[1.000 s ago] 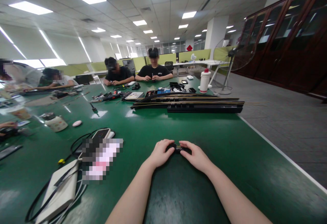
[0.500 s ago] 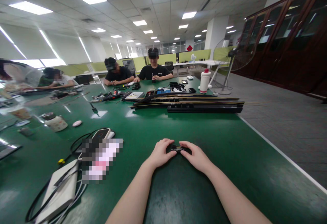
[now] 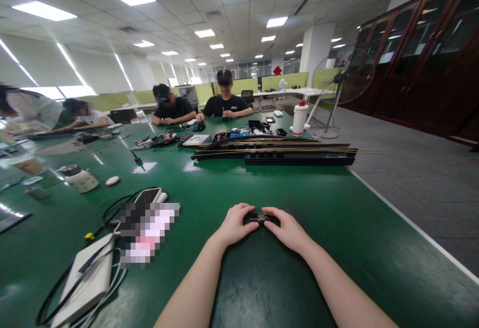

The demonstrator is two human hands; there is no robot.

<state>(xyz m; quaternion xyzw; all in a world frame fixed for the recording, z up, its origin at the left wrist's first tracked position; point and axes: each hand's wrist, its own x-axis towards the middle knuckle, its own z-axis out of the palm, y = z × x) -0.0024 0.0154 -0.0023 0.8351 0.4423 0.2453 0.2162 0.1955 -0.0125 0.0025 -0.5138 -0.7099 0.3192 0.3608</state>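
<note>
A small black part (image 3: 257,217) with a brassy patch in its middle lies level between my hands, low over the green table (image 3: 284,283). My left hand (image 3: 237,224) curls around its left end, thumb on the near side and fingers on the far side. At the right end, my right hand (image 3: 285,226) pinches it the same way. Both ends of the part are covered by my fingers, and its exact kind is too small to make out.
To the left lie a phone (image 3: 147,198), a white box (image 3: 86,278) with cables and a round jar (image 3: 82,179). Ahead are long black rails (image 3: 299,157) with thin brassy rods, and a white bottle (image 3: 299,119). Several people sit across the table.
The small black part has turned slightly between my fingers. My hands hold the same place.
</note>
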